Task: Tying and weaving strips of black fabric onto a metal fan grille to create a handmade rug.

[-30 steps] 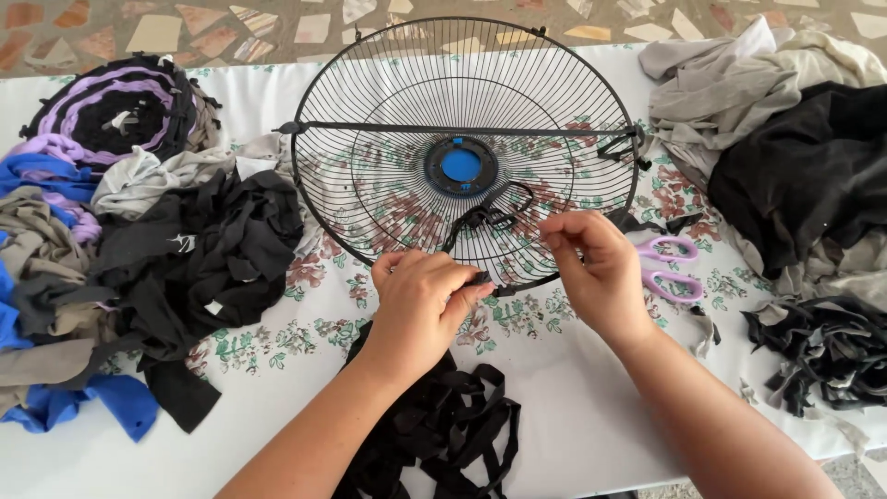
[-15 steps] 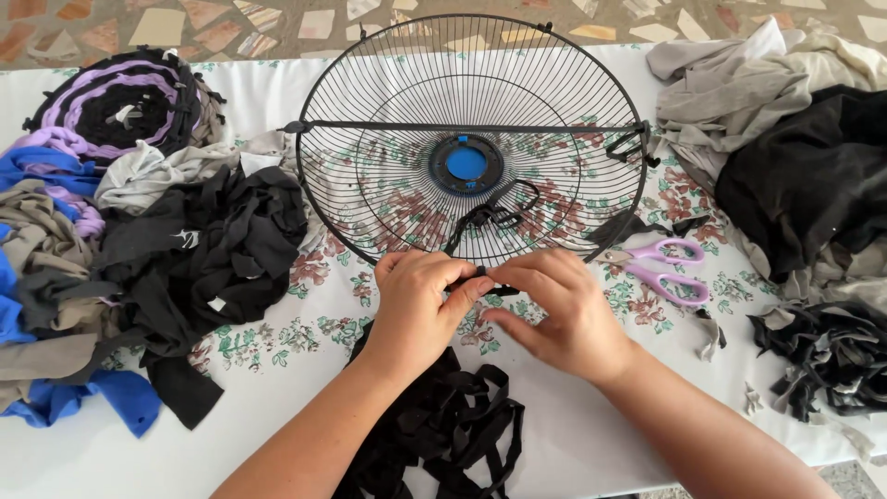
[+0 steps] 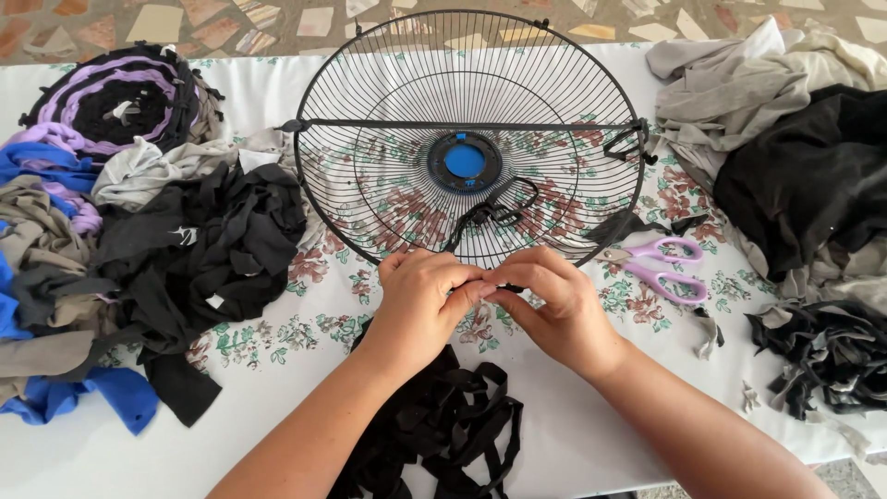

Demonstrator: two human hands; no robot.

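Note:
A round black wire fan guard [image 3: 397, 111] with a blue hub [image 3: 464, 160] lies on the flowered tablecloth [image 3: 305, 296]. A black fabric strip [image 3: 494, 214] is looped through its wires near the front rim. My left hand [image 3: 422, 298] and my right hand [image 3: 550, 298] meet fingertip to fingertip at the guard's near edge, pinching a black strip whose end is mostly hidden between the fingers. Below my wrists lies a heap of black fabric strips [image 3: 443, 425].
Purple-handled scissors [image 3: 661, 268] lie right of my right hand. Piles of black, grey, blue and purple cloth [image 3: 139, 249] fill the left side. Grey and black garments [image 3: 795, 166] and cut black scraps [image 3: 827, 356] sit on the right.
My right hand has come down and left from the guard's wires to join my left hand at the near rim. The left hand has stayed almost in place.

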